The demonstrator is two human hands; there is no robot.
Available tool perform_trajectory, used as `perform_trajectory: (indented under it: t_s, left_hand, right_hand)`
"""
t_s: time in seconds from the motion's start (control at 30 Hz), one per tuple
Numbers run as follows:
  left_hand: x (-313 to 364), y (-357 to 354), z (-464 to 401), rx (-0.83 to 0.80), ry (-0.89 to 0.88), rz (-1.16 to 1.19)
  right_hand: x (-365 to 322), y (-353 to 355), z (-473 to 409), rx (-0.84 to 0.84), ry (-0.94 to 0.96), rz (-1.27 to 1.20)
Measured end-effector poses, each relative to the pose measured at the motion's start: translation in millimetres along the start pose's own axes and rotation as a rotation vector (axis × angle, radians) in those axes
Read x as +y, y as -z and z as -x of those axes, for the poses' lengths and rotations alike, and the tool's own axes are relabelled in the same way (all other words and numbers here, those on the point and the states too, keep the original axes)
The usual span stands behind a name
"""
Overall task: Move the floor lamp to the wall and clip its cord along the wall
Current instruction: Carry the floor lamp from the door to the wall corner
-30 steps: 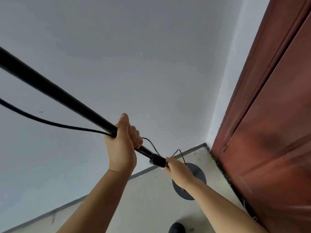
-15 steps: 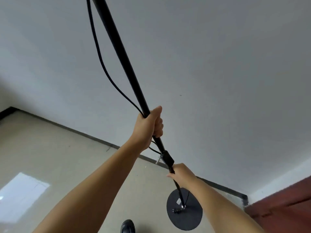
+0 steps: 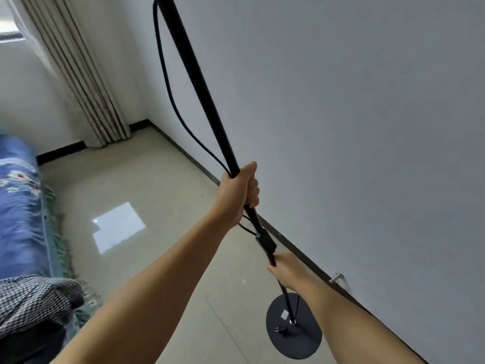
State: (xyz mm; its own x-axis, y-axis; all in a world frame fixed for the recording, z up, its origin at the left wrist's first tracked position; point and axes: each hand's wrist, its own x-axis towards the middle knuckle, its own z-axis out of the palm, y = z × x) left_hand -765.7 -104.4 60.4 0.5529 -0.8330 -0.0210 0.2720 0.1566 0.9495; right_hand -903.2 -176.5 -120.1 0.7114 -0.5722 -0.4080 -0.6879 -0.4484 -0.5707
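A black floor lamp pole [image 3: 199, 82] runs from the top of the view down to a round dark base [image 3: 294, 334] on the tiled floor close to the grey wall [image 3: 354, 127]. My left hand [image 3: 240, 191] grips the pole high up, together with the black cord [image 3: 170, 95] that loops beside it. My right hand [image 3: 287, 270] holds the pole lower down, just under a black inline box [image 3: 266, 241]. The cord's plug [image 3: 282, 331] lies on the base. The lamp head is out of view.
A dark skirting [image 3: 309, 261] runs along the wall's foot, with a small metal door stop [image 3: 337, 277] beside the base. A blue patterned bed cover [image 3: 18, 206] and a checked cloth [image 3: 34, 300] are at the left. Curtains [image 3: 78, 74] hang in the far corner.
The view has swung left, from the red door and corner to the open room. Both hands keep their grip on the pole, which now stands nearly upright with the base by the wall.
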Motion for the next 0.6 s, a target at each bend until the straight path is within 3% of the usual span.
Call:
perform_trajectory:
  t_s: [0.33, 0.6]
  left_hand:
    - [63.4, 173.9, -95.0, 0.167, -0.063, -0.031]
    - [104.2, 290.5, -225.1, 0.330, -0.076, -0.062]
  right_hand:
    - [-158.0, -34.7, -154.5, -0.093, 0.200, 0.069]
    - [-258.5, -35.6, -324.4, -0.179, 0.332, 0.125]
